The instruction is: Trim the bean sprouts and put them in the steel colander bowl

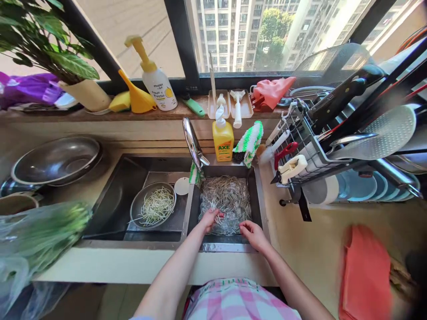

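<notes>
Left hand: grasping thin white sprouts over the dark metal right basin
Right hand: fingertips drawn together, contents cannot be told
Right basin: tangled brownish strands
Left basin: round metal bowl holding pale, stringy sprouts

Thin tan strands lie tangled in the sink.

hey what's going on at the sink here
The left hand holds a few thin pale strands over the right basin, where many more lie in water. The right hand is at the same basin, fingers pinched together; whether it grips a strand is too small to tell. In the left basin, a round bowl holds a loose heap of similar strands.
</notes>
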The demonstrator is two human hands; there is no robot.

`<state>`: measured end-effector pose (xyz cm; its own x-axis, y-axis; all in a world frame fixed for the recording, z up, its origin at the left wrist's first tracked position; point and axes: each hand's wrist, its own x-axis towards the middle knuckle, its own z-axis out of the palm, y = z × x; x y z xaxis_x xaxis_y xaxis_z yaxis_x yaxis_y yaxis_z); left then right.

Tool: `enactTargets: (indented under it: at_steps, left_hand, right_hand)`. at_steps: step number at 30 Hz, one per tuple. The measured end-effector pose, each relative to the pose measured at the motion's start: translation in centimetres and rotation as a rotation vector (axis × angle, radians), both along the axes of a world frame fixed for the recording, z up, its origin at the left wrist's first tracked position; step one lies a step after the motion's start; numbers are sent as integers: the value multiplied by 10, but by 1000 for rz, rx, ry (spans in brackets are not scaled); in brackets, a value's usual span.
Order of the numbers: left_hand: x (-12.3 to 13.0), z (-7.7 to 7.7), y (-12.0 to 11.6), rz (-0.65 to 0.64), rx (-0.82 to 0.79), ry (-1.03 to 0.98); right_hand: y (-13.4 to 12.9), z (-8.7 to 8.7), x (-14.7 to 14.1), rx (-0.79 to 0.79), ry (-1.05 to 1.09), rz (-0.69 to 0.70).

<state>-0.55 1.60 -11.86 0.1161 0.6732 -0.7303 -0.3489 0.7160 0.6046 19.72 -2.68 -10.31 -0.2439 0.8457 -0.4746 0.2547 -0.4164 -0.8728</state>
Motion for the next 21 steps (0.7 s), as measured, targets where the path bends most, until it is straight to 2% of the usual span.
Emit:
enactTargets:
  at_steps: [3, 8, 12, 15, 17, 21]
  left_hand:
    - [0, 10, -10, 61, -8, -104]
    - [-1, 45, -13, 174, 61, -310]
    - [5, 68, -18, 190, 118, -422]
    - [7, 76, -20, 189, 130, -452]
    - [6, 78, -20, 206, 138, -460]
    - [3, 80, -21, 247, 162, -454]
  right_hand:
    - [5, 7, -4, 79, -39, -4]
    - [18, 36, -16, 207, 14, -16]
    - [27, 55, -25, 335, -5, 79]
    - [31, 59, -25, 392, -87, 178]
    - [33, 59, -21, 365, -92, 196]
    - [35, 57, -17, 274, 15, 53]
